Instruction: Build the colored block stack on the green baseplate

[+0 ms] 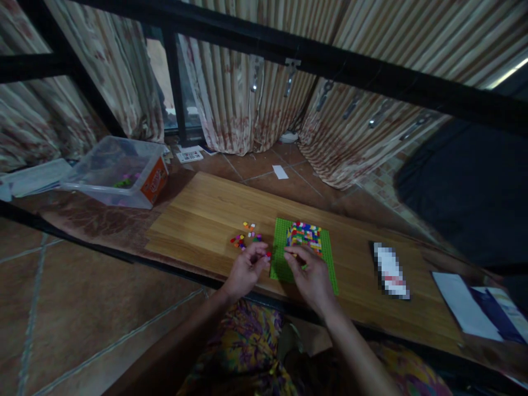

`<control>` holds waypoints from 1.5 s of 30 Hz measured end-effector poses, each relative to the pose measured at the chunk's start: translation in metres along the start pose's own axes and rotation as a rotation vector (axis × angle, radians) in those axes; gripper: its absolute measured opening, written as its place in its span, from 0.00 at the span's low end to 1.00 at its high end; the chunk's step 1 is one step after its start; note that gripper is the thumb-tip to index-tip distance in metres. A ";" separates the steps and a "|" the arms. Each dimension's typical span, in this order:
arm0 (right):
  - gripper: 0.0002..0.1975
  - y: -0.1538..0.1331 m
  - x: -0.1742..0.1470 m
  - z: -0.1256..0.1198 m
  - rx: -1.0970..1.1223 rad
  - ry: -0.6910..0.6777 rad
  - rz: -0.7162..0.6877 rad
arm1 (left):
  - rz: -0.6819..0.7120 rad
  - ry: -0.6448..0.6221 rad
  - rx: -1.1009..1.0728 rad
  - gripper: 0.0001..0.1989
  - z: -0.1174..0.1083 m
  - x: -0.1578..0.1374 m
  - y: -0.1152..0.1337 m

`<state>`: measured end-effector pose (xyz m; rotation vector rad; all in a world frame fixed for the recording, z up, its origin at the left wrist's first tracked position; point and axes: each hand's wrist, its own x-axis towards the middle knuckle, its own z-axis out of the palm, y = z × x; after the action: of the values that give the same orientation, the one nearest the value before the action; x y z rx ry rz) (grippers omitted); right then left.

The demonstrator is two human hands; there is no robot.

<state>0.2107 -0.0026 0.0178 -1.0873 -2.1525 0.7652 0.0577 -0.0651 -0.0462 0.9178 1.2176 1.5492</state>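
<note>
A green studded baseplate (278, 267) lies on the wooden board, bearing a block of multicoloured toy bricks (306, 234) built up in layers. Just left of the plate, my left hand (246, 270) is closed, with a small red and pink toy brick (268, 256) at its fingertips. Over the near part of the plate, my right hand (313, 275) pinches thumb and finger together beside the built block; whatever it holds is too small to name. Loose toy bricks (239, 241) in several colours are scattered beyond my left hand.
The wooden board (198, 214) rests on a brown surface. A clear plastic bin (111, 190) with an orange label stands at the left, with a few pieces inside. A blurred-out dark-edged object (390, 269) and papers (466, 305) lie at the right. A dark metal bar crosses above, before curtains.
</note>
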 end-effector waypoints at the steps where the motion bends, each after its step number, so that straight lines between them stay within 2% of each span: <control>1: 0.12 -0.002 -0.004 0.007 0.010 -0.005 0.023 | -0.002 0.004 -0.024 0.16 -0.001 0.000 0.000; 5: 0.13 -0.003 -0.009 0.029 0.055 -0.028 0.102 | 0.006 -0.015 -0.067 0.18 -0.004 0.001 -0.001; 10: 0.11 -0.005 -0.006 0.038 0.157 -0.055 0.172 | 0.003 -0.034 -0.074 0.19 -0.005 -0.001 -0.001; 19: 0.10 -0.006 -0.005 0.039 0.300 -0.078 0.261 | -0.041 -0.074 -0.102 0.18 -0.006 -0.003 0.002; 23: 0.10 -0.005 0.006 0.023 0.356 -0.062 0.251 | -0.061 -0.079 -0.089 0.18 -0.007 -0.004 0.005; 27: 0.10 0.003 0.041 -0.009 0.136 0.152 0.107 | -0.060 -0.090 -0.029 0.15 -0.007 -0.003 0.004; 29: 0.11 0.012 0.061 -0.022 -0.045 0.164 0.058 | -0.052 -0.089 -0.025 0.13 -0.007 -0.003 0.002; 34: 0.09 0.039 0.092 -0.026 -0.267 0.080 -0.032 | -0.046 -0.110 -0.070 0.12 -0.007 -0.001 -0.003; 39: 0.09 0.056 0.096 -0.017 -0.330 0.005 -0.073 | -0.043 -0.115 -0.053 0.10 -0.008 -0.001 -0.002; 45: 0.10 0.057 0.098 -0.018 -0.378 -0.054 -0.077 | -0.049 -0.121 -0.046 0.11 -0.008 -0.001 -0.002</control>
<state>0.2044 0.1116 0.0130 -1.1691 -2.4323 0.3623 0.0514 -0.0685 -0.0494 0.9309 1.1063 1.4563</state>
